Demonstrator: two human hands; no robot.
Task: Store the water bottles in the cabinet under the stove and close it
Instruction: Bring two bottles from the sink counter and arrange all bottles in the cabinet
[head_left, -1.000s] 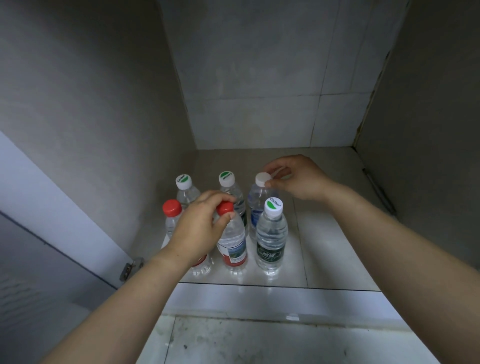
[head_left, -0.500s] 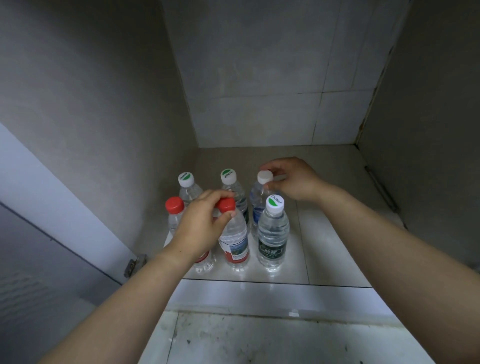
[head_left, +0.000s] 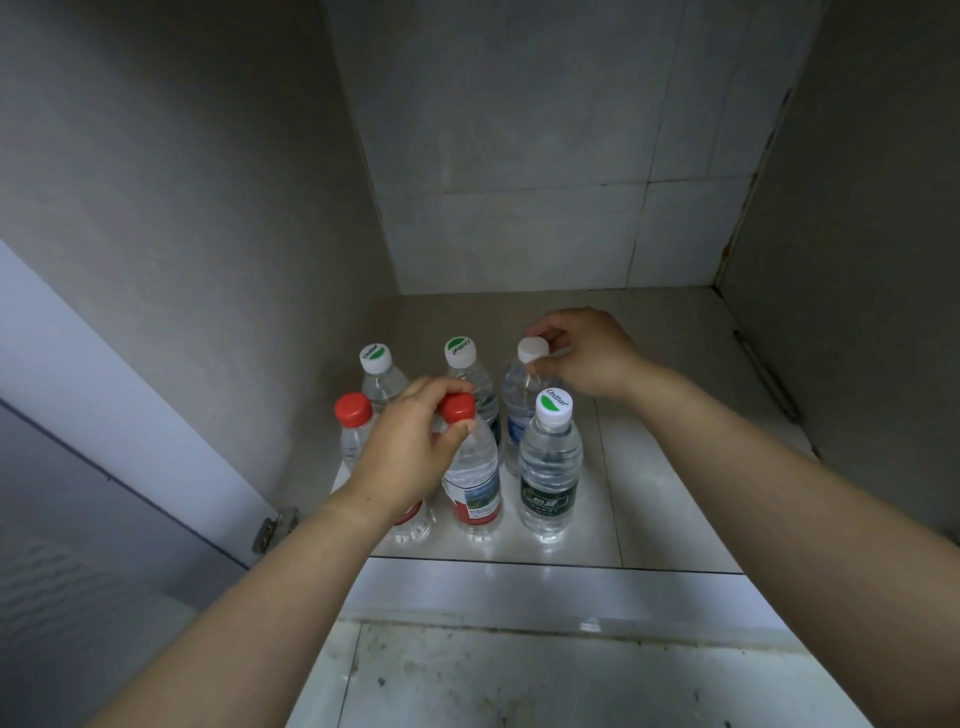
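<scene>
Barely shifted, left hand (head_left: 410, 441) pinches a red-capped clear bottle (head_left: 470, 467); right hand (head_left: 587, 353) pinches a white-capped one (head_left: 522, 395).

The single head camera looks forward and down from close range into the open cabinet (head_left: 519, 249), over both forearms

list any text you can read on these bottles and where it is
"Cestbon": on the green-and-white cap of the front right bottle.
"Cestbon": on the cap of the back left bottle, and likely the back middle bottle, less clear.
Green label, red label and blue label: print too small to read.
</scene>
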